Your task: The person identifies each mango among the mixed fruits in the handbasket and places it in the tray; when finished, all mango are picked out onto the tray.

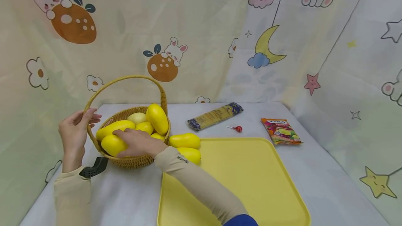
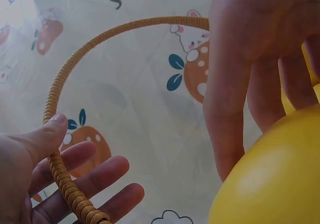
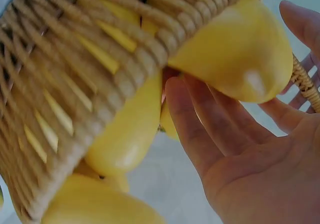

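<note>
A white tabletop (image 1: pixel 125 198) is walled in by cloth hangings (image 1: pixel 201 41) printed with rabbits, flowers, stars and a moon. On its near part a yellow tray (image 1: pixel 257 180) is laid; beyond the tray a long packet (image 1: pixel 215 116) and a red lollipop (image 1: pixel 238 128) are seen, and a colourful bag (image 1: pixel 281 131) is set by the far right corner. At the left a wicker basket (image 1: pixel 132 162) is filled with yellow fruits (image 1: pixel 157 118) and a paler one (image 1: pixel 136 118); two more fruits (image 1: pixel 184 141) are seen just outside it, at the tray's far left corner.

The left forearm is raised beside the basket, and the handle (image 1: pixel 163 98) is held loosely by the left hand (image 1: pixel 73 133) — thumb on one side, fingers behind. The right forearm is stretched across the tray, its hand (image 1: pixel 139 142) turned palm-down over the basket. The front fruit (image 1: pixel 111 145) is touched by its nearly straight fingers — whether any weight is taken cannot be told.
</note>
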`<state>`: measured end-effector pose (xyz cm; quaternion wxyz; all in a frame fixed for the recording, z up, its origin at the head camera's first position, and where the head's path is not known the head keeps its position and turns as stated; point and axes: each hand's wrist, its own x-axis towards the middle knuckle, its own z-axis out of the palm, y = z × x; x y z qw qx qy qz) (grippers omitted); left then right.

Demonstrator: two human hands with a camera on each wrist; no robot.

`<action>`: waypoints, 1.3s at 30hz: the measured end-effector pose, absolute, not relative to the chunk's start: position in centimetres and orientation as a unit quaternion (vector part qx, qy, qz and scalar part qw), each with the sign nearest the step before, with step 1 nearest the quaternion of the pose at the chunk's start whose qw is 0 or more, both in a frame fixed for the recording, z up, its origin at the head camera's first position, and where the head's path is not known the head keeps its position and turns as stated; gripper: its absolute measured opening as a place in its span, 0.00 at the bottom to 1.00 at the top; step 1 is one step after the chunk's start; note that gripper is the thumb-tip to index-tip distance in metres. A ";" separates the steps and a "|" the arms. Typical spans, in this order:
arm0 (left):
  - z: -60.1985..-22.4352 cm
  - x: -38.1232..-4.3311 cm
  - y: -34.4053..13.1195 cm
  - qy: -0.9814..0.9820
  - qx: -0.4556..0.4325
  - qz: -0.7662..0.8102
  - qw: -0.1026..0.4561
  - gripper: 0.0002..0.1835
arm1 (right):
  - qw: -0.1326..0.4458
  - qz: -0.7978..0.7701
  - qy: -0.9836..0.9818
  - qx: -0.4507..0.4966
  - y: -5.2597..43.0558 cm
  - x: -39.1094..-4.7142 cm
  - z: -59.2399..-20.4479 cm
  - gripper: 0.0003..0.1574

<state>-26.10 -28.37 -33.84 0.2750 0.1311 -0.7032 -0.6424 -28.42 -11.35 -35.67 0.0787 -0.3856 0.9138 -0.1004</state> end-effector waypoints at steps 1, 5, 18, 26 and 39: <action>-33.8 -26.1 -28.4 -0.705 0.133 -0.640 0.275 0.19 | 0.077 -0.100 0.914 -0.385 -11.5 -28.4 -35.8 0.47; -33.8 -26.0 -28.4 -0.701 0.139 -0.645 0.270 0.19 | 0.074 -0.095 0.919 -0.376 -12.0 -28.1 -36.3 0.47; -33.8 -26.0 -28.4 -0.708 0.138 -0.637 0.272 0.19 | 0.047 -0.111 0.913 -0.390 -11.5 -28.5 -36.2 0.46; -33.8 -26.1 -28.4 -0.700 0.139 -0.646 0.270 0.18 | 0.028 -0.106 0.916 -0.387 -10.8 -28.8 -35.7 0.45; -34.0 -26.2 -28.4 -0.723 0.141 -0.620 0.270 0.20 | 0.006 -0.111 0.911 -0.397 -7.9 -29.4 -35.1 0.45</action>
